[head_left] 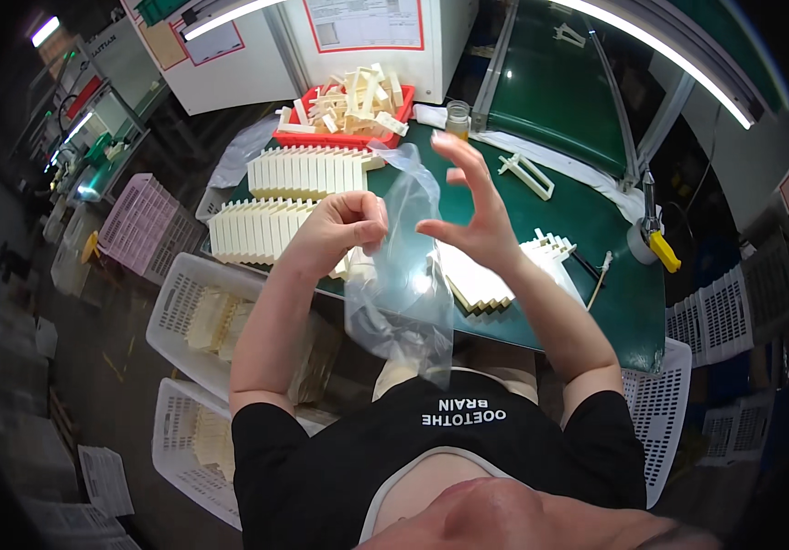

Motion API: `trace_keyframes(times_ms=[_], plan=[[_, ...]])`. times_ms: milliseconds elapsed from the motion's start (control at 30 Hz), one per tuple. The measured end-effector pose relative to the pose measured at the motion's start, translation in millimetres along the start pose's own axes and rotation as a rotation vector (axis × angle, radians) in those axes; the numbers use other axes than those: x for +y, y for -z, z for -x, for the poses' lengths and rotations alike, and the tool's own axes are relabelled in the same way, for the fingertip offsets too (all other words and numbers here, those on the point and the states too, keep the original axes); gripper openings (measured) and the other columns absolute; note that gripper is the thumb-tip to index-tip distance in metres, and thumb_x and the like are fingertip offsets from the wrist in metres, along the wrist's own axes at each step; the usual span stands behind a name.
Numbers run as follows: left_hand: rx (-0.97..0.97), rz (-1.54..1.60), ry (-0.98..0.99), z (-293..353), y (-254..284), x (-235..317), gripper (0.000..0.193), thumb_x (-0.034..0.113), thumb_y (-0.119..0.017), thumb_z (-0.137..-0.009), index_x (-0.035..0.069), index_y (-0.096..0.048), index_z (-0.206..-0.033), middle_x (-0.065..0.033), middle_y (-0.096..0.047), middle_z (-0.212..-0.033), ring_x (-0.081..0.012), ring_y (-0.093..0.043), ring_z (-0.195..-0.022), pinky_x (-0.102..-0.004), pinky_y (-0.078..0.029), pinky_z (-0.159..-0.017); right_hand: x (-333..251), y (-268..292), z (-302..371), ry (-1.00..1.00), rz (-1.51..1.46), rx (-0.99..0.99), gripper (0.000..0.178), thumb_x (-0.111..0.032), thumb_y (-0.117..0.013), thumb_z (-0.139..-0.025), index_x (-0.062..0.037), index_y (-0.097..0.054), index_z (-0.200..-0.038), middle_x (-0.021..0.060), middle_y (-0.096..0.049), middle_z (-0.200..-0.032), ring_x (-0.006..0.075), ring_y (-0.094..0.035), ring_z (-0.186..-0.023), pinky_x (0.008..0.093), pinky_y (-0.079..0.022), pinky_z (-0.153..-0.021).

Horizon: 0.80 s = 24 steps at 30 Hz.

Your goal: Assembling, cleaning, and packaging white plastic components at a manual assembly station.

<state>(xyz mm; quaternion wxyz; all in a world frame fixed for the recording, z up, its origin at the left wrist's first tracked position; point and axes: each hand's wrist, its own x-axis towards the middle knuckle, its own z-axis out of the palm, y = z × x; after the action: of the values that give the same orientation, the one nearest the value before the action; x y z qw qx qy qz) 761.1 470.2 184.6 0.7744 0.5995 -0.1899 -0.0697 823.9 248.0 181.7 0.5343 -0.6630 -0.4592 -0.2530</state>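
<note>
A clear plastic bag (399, 312) hangs from my left hand (344, 227), whose fingers are pinched together at its upper part. The bag drapes down over the near edge of the green table towards my lap. Opposite it, my right hand (475, 215) is raised with thumb and fingers spread, holding nothing. Cream plastic parts stand side by side in two rows to the left, a far row (307, 172) and a near row (252, 229) beside my left wrist. Under my right hand lies another stack of cream parts (472, 277), partly hidden by that forearm.
A red tray (321, 140) heaped with loose cream parts sits at the back. Nearby are a small jar (457, 117), a single cream frame part (530, 176) and a yellow-handled tool (662, 249). White crates (170, 307) flank the table, and a green conveyor belt (555, 96) rises behind.
</note>
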Motion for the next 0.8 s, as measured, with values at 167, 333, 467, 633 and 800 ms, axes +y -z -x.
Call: trace_keyframes(times_ms=[167, 333, 467, 633, 800], plan=[[0.181, -0.108, -0.016, 9, 9, 31, 0.018, 0.020, -0.068, -0.089, 0.005, -0.061, -0.083, -0.0026, -0.061, -0.076, -0.0126, -0.060, -0.069, -0.0245, -0.048, -0.065, -1, -11, -57, 0.099, 0.160, -0.414, 0.024, -0.017, -0.076, -0.079, -0.0067, -0.066, -0.097, -0.0001, -0.065, -0.075, 0.0143, -0.063, -0.076, 0.0333, -0.044, -0.094], [0.282, 0.208, -0.011, 29, 40, 41, 0.101, 0.083, -0.027, -0.083, 0.001, -0.036, -0.140, -0.0197, -0.052, -0.131, -0.0292, -0.060, -0.111, -0.0412, -0.053, -0.086, 20, -13, -79, -0.234, 0.088, -0.227, 0.015, -0.012, -0.071, -0.086, 0.0004, -0.064, -0.082, 0.0045, -0.065, -0.071, 0.0068, -0.058, -0.064, 0.0209, -0.047, -0.059], [0.509, -0.162, -0.013, 50, 41, 41, 0.068, 0.057, -0.049, -0.093, 0.001, -0.050, -0.131, -0.0140, -0.063, -0.115, -0.0209, -0.065, -0.097, -0.0319, -0.056, -0.075, 32, -8, -83, -0.296, -0.010, -0.218, 0.017, -0.015, -0.071, -0.088, -0.0011, -0.064, -0.082, 0.0030, -0.066, -0.071, 0.0038, -0.057, -0.066, 0.0184, -0.045, -0.059], [0.664, -0.410, 0.062, 58, 49, 35, 0.015, 0.016, -0.063, -0.092, 0.004, -0.069, -0.097, -0.0034, -0.069, -0.090, -0.0091, -0.065, -0.075, -0.0239, -0.053, -0.067, 38, -7, -83, -0.270, -0.022, -0.225, 0.016, -0.016, -0.071, -0.088, -0.0024, -0.065, -0.082, 0.0021, -0.066, -0.072, 0.0046, -0.058, -0.064, 0.0181, -0.045, -0.058], [0.593, -0.323, -0.021, 46, 71, 22, 0.012, 0.018, -0.063, -0.093, 0.006, -0.065, -0.091, 0.0006, -0.064, -0.082, -0.0069, -0.061, -0.071, -0.0217, -0.049, -0.060, 42, 1, -85, -0.268, -0.117, -0.233, 0.018, -0.021, -0.075, -0.085, -0.0031, -0.069, -0.084, 0.0004, -0.063, -0.068, 0.0055, -0.055, -0.060, 0.0195, -0.042, -0.054]])
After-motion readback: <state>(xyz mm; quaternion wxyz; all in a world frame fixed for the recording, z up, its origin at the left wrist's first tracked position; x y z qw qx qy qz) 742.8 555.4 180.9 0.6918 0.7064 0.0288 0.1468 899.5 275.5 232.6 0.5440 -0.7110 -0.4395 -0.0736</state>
